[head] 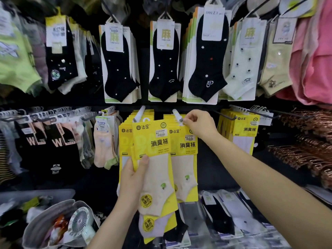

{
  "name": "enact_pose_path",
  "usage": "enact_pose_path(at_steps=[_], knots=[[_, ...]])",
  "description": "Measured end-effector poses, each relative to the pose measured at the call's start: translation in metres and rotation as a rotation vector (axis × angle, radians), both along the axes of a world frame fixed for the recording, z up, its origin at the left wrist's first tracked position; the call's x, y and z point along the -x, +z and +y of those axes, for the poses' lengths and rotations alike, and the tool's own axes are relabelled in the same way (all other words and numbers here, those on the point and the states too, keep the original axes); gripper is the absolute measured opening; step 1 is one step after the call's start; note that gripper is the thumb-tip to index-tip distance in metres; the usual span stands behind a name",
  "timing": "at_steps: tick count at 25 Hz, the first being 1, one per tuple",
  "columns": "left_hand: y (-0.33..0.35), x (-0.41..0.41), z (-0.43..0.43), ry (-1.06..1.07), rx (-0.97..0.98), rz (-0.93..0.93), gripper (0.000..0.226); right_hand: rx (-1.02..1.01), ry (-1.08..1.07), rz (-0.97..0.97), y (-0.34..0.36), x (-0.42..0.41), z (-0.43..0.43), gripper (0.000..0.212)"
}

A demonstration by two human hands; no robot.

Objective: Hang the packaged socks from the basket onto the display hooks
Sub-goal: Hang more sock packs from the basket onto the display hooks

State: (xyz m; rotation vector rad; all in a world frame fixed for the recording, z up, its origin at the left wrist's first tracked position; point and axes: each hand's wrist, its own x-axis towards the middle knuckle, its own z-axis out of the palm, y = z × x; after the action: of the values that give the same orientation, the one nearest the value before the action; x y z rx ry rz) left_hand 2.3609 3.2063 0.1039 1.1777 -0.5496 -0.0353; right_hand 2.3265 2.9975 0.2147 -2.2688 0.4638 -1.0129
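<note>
Held sock packs [154,169] before hook [177,115]; basket [45,223] lower left

My left hand [133,178] is up in front of me, thumb pressed flat on the front of the sock packets [156,169], other fingers tucked behind where I can't see them. That forearm comes up from the bottom, tilted a little to the right. My right arm reaches in from the lower right, pretty much straight, wrist bent a bit. Up there my right hand [199,123] sits higher than the left, fingers curled, thumb and forefinger pinching the top of a hanging packet [185,159].
</note>
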Motion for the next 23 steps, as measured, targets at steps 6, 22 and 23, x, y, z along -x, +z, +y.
enact_pose_path(at_steps=[6, 22, 23], knots=[[-0.001, 0.007, -0.018, -0.045, -0.044, 0.004, 0.017, -0.062, 0.046, -0.254, 0.003, 0.022, 0.009, 0.019], [-0.017, 0.025, -0.039, -0.114, -0.136, 0.092, 0.030, 0.046, 0.132, 0.080, 0.009, 0.046, 0.006, 0.014], [-0.018, 0.021, -0.033, -0.093, -0.102, 0.107, 0.031, 0.043, 0.121, 0.072, 0.012, 0.042, 0.005, 0.014]])
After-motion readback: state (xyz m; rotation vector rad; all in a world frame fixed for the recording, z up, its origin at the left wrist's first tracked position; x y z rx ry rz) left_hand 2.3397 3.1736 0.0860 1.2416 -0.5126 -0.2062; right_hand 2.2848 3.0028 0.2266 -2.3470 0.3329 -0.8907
